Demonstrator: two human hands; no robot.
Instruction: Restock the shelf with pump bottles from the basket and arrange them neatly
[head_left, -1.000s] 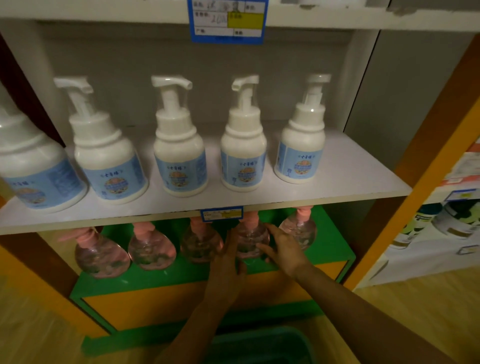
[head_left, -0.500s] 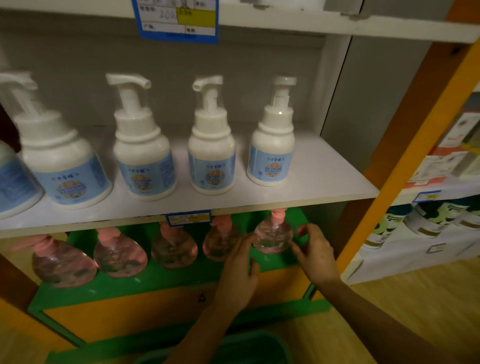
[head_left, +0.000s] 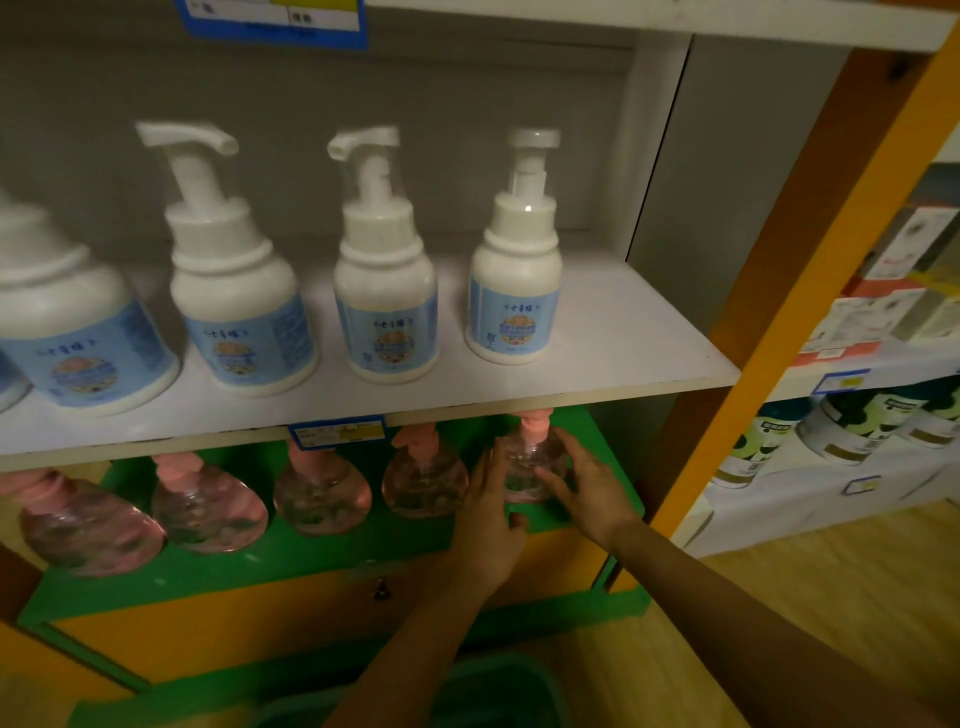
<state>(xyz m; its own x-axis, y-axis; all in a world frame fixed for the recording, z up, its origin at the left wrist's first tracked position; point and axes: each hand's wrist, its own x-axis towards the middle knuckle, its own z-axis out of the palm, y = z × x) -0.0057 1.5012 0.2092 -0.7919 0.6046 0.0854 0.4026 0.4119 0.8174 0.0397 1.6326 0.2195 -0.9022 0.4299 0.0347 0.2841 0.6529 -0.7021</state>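
Since half a second ago both my hands have closed in on the rightmost pink pump bottle; before, they sat apart on either side of it. View has also shifted left and closer. My left hand presses its fingers flat against the bottle's left side, thumb down near the green shelf. My right hand cups the bottle's right side, fingers curled around the clear body. Both hands half open, wrapped on that one bottle, which stands upright on the green shelf, lower centre-right of frame, its pink pump head just under the white shelf edge.

Four more pink pump bottles stand in a row to its left along the green shelf; the nearest is just beside my left hand.

On the white shelf, middle of frame, white pump bottles with blue labels in a row; the rightmost sits above the bottle I hold. A blue price tag hangs on the white shelf's front edge.

Green basket at bottom centre, partly hidden by my left forearm; contents not visible.
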